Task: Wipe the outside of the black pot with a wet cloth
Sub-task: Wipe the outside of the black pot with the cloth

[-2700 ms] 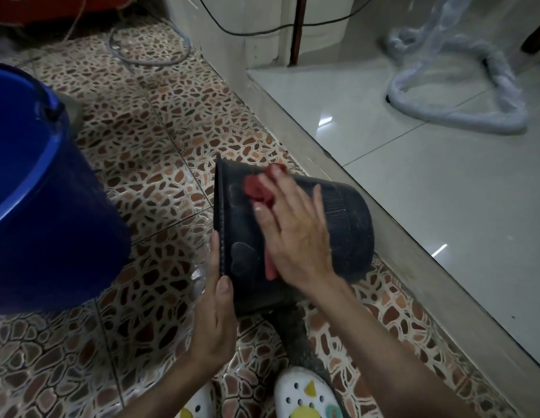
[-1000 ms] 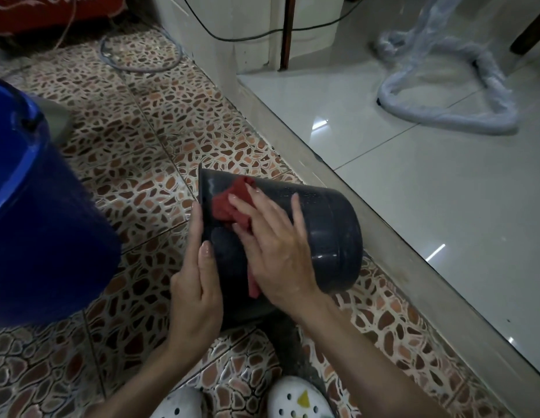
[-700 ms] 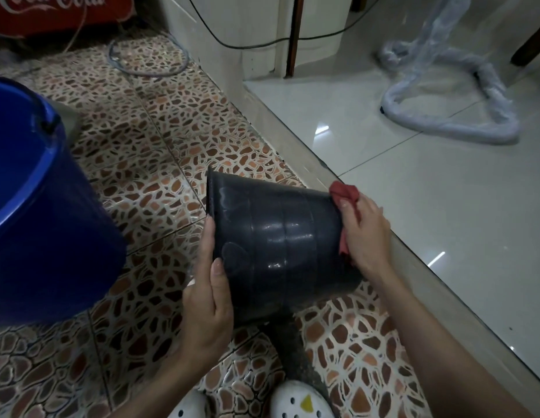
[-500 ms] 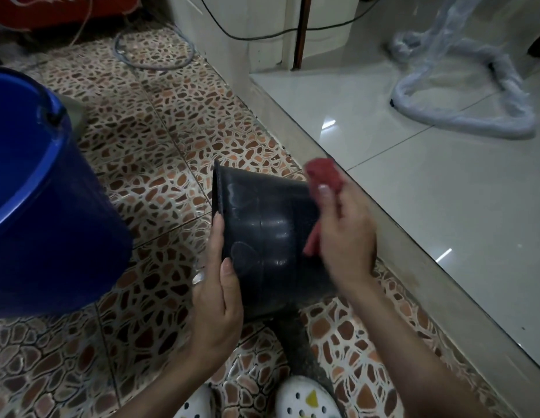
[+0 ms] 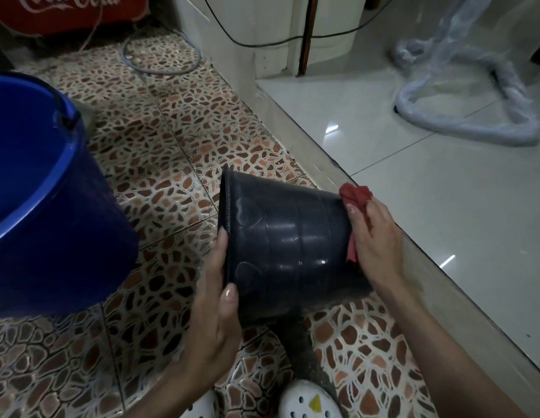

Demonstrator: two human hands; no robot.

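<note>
Floor down here is that busy pebble-mosaic tile, brown and orange chips set in pale grout, kinda wet-looking. To the right a concrete step edge runs diagonally, and the upper level is glossy pale grey tile catching a couple of bright light reflections. A big blue bucket sits on the left. Top left there's a red Coca-Cola cooler, with a loop of clear hose lying beside it. White wall base behind, a black cable sagging across it. Far right, something's foot wrapped in plastic film.
</note>
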